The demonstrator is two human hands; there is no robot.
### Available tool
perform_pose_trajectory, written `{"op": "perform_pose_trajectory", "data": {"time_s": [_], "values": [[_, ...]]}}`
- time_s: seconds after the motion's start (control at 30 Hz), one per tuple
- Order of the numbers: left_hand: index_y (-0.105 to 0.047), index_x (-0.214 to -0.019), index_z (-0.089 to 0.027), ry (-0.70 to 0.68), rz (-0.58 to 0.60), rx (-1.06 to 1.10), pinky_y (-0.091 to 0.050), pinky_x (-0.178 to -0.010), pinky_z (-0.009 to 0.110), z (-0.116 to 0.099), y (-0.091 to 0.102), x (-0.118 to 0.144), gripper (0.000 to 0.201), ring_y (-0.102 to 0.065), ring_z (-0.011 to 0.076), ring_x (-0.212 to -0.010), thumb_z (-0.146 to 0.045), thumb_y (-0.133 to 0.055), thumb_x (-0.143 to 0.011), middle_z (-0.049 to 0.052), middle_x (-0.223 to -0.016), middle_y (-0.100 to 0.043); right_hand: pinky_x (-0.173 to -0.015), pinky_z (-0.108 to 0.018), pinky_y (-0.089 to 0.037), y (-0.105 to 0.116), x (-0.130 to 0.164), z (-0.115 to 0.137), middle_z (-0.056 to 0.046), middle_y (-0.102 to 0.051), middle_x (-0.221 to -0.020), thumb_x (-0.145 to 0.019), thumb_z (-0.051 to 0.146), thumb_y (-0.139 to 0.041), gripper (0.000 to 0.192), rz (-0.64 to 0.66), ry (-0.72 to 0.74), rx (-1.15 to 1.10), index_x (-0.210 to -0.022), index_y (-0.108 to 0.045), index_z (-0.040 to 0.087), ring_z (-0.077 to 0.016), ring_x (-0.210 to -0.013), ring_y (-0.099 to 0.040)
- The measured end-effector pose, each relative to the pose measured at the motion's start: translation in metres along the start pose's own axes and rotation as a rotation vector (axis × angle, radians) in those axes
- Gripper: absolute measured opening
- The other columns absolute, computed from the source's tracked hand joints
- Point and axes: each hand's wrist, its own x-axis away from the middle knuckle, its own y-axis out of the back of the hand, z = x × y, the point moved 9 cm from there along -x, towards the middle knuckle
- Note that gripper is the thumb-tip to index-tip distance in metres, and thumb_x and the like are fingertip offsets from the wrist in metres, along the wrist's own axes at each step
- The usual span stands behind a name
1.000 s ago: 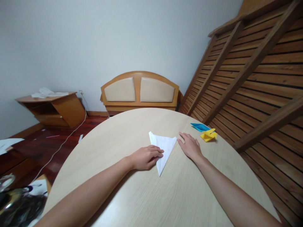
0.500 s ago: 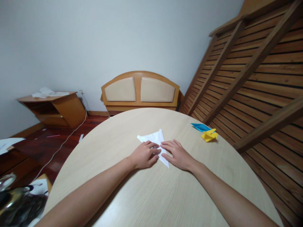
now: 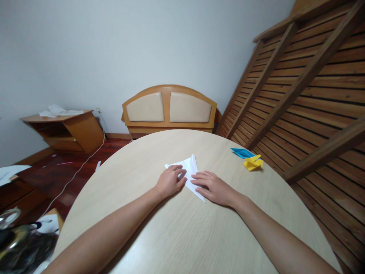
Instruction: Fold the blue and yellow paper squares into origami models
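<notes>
A folded sheet of white paper (image 3: 189, 164) lies flat on the round table, one point toward me and others toward the far side and the left. My left hand (image 3: 172, 180) rests over its left part, fingers apart and reaching across the surface. On the right edge, my right hand (image 3: 210, 185) lies with its fingers stretched over the paper and the thumb lower down. Neither hand grips the sheet; both press or touch it from above. The fingers hide part of its folds.
A yellow folded-paper figure (image 3: 253, 163) and a blue one (image 3: 242, 153) sit at the table's (image 3: 137, 160) right edge. Beyond stands a padded headboard (image 3: 169, 108). Wooden slats (image 3: 299, 99) lean at the right. A low cabinet (image 3: 65, 129) and a white cable are at left.
My left hand has slid left and slightly away from me across the paper, baring more of its middle. My right hand stays on the right edge, its fingers shifted slightly left.
</notes>
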Motion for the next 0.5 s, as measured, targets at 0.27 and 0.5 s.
{"op": "perform_pose_trajectory", "data": {"time_s": [0.27,0.5], "values": [[-0.067,-0.11,-0.018,0.013,-0.082,-0.014,-0.05,-0.097,0.046,0.007,0.01,-0.003,0.023,-0.062,0.0284,-0.11,-0.025,-0.062,-0.089,0.011,-0.119,-0.068,-0.116,-0.047,-0.029,0.001,0.002,0.01,-0.007,-0.057,-0.142,-0.09,0.037,-0.061,0.04,0.037,0.033,0.012,-0.129,-0.065,0.027,-0.026,-0.133,-0.049],[-0.07,-0.105,-0.021,-0.31,0.046,0.079,-0.045,-0.107,0.044,-0.027,0.0,0.002,0.018,-0.056,0.0251,-0.125,-0.022,-0.057,-0.093,0.007,-0.13,-0.065,-0.115,-0.049,-0.03,0.001,0.002,-0.013,-0.002,-0.063,-0.136,-0.085,0.008,-0.049,0.047,-0.014,-0.026,0.034,-0.124,-0.067,0.029,-0.0224,-0.13,-0.053]]}}
